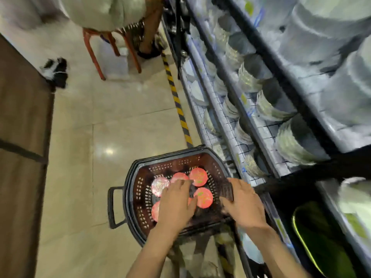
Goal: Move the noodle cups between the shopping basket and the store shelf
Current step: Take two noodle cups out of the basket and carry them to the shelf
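A dark shopping basket (140, 169) stands on the floor beside the store shelf (253, 125). Several noodle cups with red lids (198, 176) stand inside it, and one cup (159, 185) has a silvery lid. My left hand (176, 203) reaches down over the cups with fingers spread; it covers one or two of them, and I cannot see whether it touches any. My right hand (244, 203) is at the basket's right rim with fingers curved over the edge. The frame is motion-blurred.
The shelf on the right holds rows of stacked bowls and plates (251, 77). A yellow-black striped strip (176, 97) runs along its base. A red stool (112, 47) stands farther back. A brown panel (22, 137) lines the left side, with tiled floor between.
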Available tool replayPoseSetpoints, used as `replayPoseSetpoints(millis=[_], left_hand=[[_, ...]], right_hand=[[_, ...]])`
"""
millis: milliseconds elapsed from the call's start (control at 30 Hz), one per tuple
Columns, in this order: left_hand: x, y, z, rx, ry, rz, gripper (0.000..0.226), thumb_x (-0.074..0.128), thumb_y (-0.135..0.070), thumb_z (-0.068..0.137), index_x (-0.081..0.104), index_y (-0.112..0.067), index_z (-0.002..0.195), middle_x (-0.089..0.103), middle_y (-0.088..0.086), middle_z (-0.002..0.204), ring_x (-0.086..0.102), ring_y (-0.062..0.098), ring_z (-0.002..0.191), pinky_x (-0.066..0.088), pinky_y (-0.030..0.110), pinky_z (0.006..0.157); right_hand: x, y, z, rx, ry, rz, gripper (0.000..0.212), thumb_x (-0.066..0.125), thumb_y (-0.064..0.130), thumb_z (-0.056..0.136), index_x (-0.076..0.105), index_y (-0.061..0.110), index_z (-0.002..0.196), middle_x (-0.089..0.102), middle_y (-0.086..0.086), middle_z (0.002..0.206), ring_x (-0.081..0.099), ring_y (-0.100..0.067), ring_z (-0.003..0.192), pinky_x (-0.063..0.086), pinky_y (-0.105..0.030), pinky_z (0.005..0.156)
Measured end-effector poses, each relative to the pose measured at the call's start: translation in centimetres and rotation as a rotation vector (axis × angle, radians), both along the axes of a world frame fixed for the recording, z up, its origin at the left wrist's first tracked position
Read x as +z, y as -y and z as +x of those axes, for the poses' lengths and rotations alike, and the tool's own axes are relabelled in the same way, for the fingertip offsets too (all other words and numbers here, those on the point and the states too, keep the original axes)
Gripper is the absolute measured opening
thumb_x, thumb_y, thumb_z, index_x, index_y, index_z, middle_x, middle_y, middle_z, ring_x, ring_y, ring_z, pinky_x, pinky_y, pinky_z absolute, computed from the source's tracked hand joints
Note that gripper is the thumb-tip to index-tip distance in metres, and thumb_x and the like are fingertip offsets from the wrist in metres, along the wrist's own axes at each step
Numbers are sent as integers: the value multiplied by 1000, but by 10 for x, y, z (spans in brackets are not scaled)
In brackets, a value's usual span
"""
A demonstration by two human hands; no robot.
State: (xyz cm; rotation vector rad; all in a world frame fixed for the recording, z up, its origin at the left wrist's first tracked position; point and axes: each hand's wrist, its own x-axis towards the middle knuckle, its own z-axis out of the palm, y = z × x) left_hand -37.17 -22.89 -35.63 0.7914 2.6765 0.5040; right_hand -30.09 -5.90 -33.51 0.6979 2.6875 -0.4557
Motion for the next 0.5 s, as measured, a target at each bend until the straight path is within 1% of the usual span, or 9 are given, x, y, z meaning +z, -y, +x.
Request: replayPoseSetpoints(millis=[67,100,133,167,233,300,400,467,500], left_hand=[[46,4,18,-2,-63,150,52,43,-44,81,58,-13,119,63,7,101,63,28,89,51,36,72],[66,6,29,-9,-84,217,51,43,-44,80,61,-12,115,65,8,98,65,28,84,53,36,68],[84,8,41,-19,-81,275,51,43,-45,80,62,-11,113,66,7,99,65,28,85,55,36,69],[100,10,54,-27,-75,325,52,42,-46,81,61,-13,116,65,5,103,64,26,91,53,36,74],[125,14,79,-11,-71,407,56,37,-54,81,55,-20,122,60,-5,112,57,16,103,45,30,84],[143,16,102,-18,-69,488,56,35,-59,79,52,-27,122,53,-15,110,52,9,105,38,23,85],[164,12,127,-129,-23,561,53,36,-60,77,51,-30,118,53,-14,109,53,8,105,41,27,87],[173,6,138,-226,4,575,55,35,-62,74,50,-31,118,53,-15,111,51,4,106,37,21,87],[176,2,142,-279,21,588,51,36,-62,74,47,-35,116,52,-18,110,50,2,105,35,16,86]], right_hand=[[46,2,30,-35,-110,-5,60,53,46,89,32,24,141,43,0,137,39,-20,128,34,-30,101],[67,3,46,-72,-160,-26,60,55,46,88,34,24,140,44,0,135,41,-19,127,36,-30,100],[86,5,61,-111,-211,-53,59,57,45,87,36,25,139,45,1,134,42,-19,125,38,-31,99],[105,6,77,-144,-259,-75,59,58,44,87,36,26,138,45,2,133,42,-18,125,40,-32,98],[134,9,108,-209,-337,-105,57,57,46,87,36,30,138,43,7,133,42,-15,124,42,-29,94],[156,14,140,-294,-396,-140,54,57,47,87,37,32,136,42,11,132,42,-11,124,40,-27,93],[177,22,186,-434,-481,-166,54,59,47,86,39,33,134,43,14,131,41,-8,126,38,-25,100],[186,31,214,-546,-537,-160,53,61,46,85,40,34,132,44,17,130,42,-7,126,38,-26,101],[188,36,227,-612,-555,-151,52,61,45,85,40,35,132,43,17,130,42,-7,125,38,-26,100]])
